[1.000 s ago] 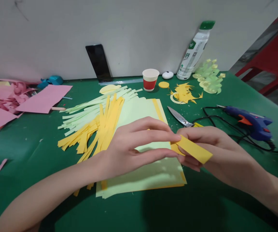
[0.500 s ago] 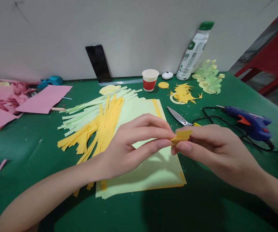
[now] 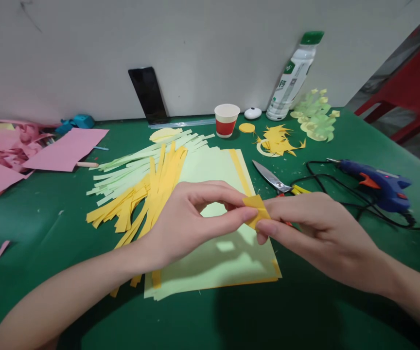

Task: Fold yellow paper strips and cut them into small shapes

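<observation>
A small folded piece of yellow paper [image 3: 256, 206] is pinched between my two hands, above light green paper sheets [image 3: 210, 170]. My left hand [image 3: 202, 218] grips its left side between thumb and fingers. On its lower right, my right hand [image 3: 312, 228] holds it with thumb and forefinger. Yellow paper strips [image 3: 166, 180] lie fanned across the sheets' left part, partly hidden by my left hand. Pale green strips [image 3: 122, 172] spread beside them. Scissors [image 3: 271, 177] lie just behind my right hand, their handles partly covered.
A blue glue gun [image 3: 374, 182] with a black cord lies at right. Behind are a paper cup [image 3: 226, 121], a white bottle [image 3: 292, 78], yellow cut-outs [image 3: 277, 141] and a green paper plant [image 3: 315, 116]. A phone [image 3: 147, 95] leans on the wall; pink paper [image 3: 69, 149] lies left.
The yellow paper has shifted slightly left and been turned, so its flat face shows. My left hand has lowered a little, and more of the scissors' handles now shows.
</observation>
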A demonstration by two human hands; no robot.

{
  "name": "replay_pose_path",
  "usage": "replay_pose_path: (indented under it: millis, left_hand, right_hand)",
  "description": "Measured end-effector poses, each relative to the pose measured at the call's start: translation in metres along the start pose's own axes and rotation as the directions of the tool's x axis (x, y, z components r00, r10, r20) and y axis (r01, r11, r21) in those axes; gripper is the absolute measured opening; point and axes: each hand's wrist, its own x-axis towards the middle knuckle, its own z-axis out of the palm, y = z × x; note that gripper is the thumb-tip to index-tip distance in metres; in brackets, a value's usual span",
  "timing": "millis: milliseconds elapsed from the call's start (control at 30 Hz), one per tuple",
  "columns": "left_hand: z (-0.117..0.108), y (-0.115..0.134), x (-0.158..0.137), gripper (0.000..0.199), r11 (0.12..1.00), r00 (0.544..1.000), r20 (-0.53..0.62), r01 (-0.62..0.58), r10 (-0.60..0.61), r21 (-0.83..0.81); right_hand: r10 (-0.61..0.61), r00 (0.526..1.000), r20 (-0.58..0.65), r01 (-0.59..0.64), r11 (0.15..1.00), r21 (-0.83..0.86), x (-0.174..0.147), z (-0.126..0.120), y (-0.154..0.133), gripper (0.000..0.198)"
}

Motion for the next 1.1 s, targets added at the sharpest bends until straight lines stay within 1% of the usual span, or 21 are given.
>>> replay_pose_path:
  millis: [100,267,400,467,533,600,633,733,767,833,900,967,1033,1100]
  left_hand:
    - [0.0,0.0,-0.001,0.008,1.0,0.999,-0.039,-0.011,0.01,-0.01]
    - [0.001,0.0,-0.002,0.008,0.998,0.999,-0.036,0.026,-0.028,-0.049]
    - [0.003,0.001,-0.004,0.01,0.996,1.0,-0.01,0.026,-0.027,-0.079]
    - [0.003,0.001,-0.004,0.009,0.996,1.0,-0.019,0.011,-0.012,-0.092]
    - [0.002,0.001,-0.005,0.01,0.992,1.0,-0.024,-0.02,0.017,-0.124]
    - [0.001,0.001,-0.005,0.013,0.976,0.998,0.022,-0.045,0.051,-0.213]
    - [0.001,0.0,-0.004,0.014,0.959,0.997,0.065,-0.026,0.046,-0.281]
    - [0.001,-0.003,-0.002,0.019,0.87,0.981,0.193,0.122,-0.032,-0.477]
    - [0.001,-0.005,-0.002,0.018,0.839,0.975,0.214,0.167,-0.062,-0.517]
    - [0.002,-0.008,-0.001,0.011,0.8,0.969,0.229,0.21,-0.093,-0.562]
    - [0.003,-0.01,0.0,0.004,0.781,0.963,0.239,0.244,-0.125,-0.575]
    - [0.003,-0.011,0.0,0.002,0.776,0.95,0.26,0.295,-0.174,-0.557]
    - [0.002,-0.011,0.001,0.003,0.793,0.933,0.279,0.343,-0.227,-0.503]
    - [0.001,-0.01,0.002,0.003,0.832,0.926,0.271,0.358,-0.261,-0.423]
  right_hand:
    - [0.018,0.999,-0.042,-0.02,0.999,-0.049,0.001,0.005,-0.001,0.034]
    - [0.032,0.996,-0.079,-0.036,0.998,-0.05,0.0,0.01,0.0,0.033]
    - [-0.002,1.0,-0.029,0.002,1.0,0.023,-0.003,0.007,0.001,0.032]
    - [-0.017,1.0,-0.012,0.018,0.997,0.079,-0.005,0.004,0.0,0.03]
    - [-0.007,1.0,-0.003,0.007,0.99,0.138,-0.006,0.001,-0.001,0.03]
    - [0.022,1.0,0.006,-0.023,0.981,0.194,-0.007,-0.001,-0.002,0.032]
    - [0.037,0.999,0.013,-0.039,0.973,0.227,-0.007,-0.003,-0.003,0.033]
    - [0.056,0.996,0.069,-0.076,0.936,0.344,-0.008,-0.006,-0.003,0.037]
    - [0.054,0.993,0.102,-0.089,0.924,0.372,-0.008,-0.006,-0.003,0.038]
    - [0.048,0.986,0.159,-0.108,0.912,0.396,-0.009,-0.007,-0.002,0.039]
    - [0.031,0.982,0.184,-0.104,0.91,0.401,-0.008,-0.008,0.0,0.04]
    - [0.02,0.981,0.195,-0.099,0.909,0.404,-0.007,-0.008,0.003,0.04]
    - [0.02,0.975,0.22,-0.11,0.907,0.407,-0.005,-0.007,0.005,0.04]
    - [0.026,0.969,0.246,-0.127,0.905,0.406,-0.002,-0.007,0.006,0.041]
